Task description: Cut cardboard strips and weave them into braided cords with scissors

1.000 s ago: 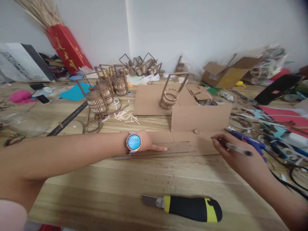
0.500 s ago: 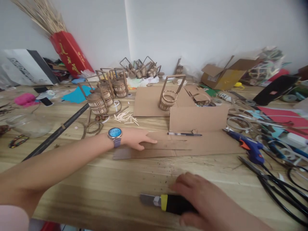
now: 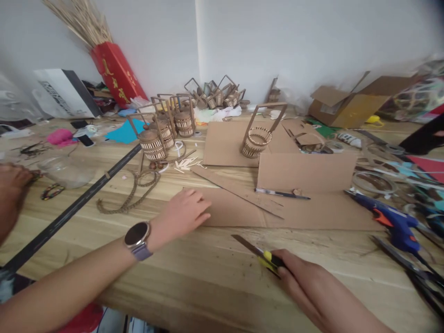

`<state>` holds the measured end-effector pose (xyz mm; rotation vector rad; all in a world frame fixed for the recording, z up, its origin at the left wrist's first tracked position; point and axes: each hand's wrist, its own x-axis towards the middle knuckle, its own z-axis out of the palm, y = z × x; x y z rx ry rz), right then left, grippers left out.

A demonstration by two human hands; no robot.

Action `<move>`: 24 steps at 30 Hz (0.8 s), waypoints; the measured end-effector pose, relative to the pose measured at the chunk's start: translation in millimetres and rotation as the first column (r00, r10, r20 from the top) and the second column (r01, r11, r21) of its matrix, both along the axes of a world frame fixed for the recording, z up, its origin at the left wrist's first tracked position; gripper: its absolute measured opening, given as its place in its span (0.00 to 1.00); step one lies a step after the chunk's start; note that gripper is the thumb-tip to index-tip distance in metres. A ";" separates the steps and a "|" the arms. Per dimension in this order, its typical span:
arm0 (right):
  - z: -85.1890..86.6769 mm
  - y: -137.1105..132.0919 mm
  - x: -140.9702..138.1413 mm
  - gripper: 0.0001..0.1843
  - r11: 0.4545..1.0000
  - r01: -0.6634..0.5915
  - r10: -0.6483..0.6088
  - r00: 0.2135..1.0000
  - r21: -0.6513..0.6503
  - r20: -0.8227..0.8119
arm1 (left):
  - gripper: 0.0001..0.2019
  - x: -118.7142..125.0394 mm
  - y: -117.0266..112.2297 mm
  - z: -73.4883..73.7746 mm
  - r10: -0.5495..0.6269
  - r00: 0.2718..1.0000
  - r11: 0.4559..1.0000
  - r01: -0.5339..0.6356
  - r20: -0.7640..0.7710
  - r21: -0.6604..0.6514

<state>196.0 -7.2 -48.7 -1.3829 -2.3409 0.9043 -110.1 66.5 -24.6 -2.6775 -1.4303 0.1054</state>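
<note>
My left hand, with a watch on its wrist, hovers over or rests on the left end of a flat cardboard piece; which of these I cannot tell. Its fingers are loosely bent and apart, with nothing seen in them. A thin brown strip lies slantwise across the cardboard, just beyond those fingers. In my right hand is a black and yellow utility knife, gripped by the handle. The blade is out and points up and left, over the wooden table in front of the cardboard.
A small woven basket with a tall handle stands on more cardboard; several lidded baskets stand left. A pen lies by the fold. Right are a glue gun and scissors. Another person's hand is at the left edge.
My left hand has drawn back toward the left. The brown strip now lies slanted on the cardboard. The knife blade has turned to point up and left. Another person's hand has appeared at left.
</note>
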 end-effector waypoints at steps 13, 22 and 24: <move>6.1 -0.6 -26.8 0.22 0.514 -0.041 -0.482 0.812 -0.857 -0.328 | 0.18 -36.2 -9.6 -51.6 0.025 0.979 0.998 -0.035 0.204 0.047; 27.8 -7.5 -28.8 0.27 0.423 -0.130 -0.500 0.792 -0.897 -0.351 | 0.17 -42.3 -3.8 -57.5 0.012 0.965 0.999 -0.025 0.262 0.047; 23.5 -8.0 -27.2 0.33 0.428 -0.168 -0.477 0.793 -0.888 -0.380 | 0.18 -42.5 -3.7 -57.9 0.010 0.964 0.998 -0.025 0.264 0.051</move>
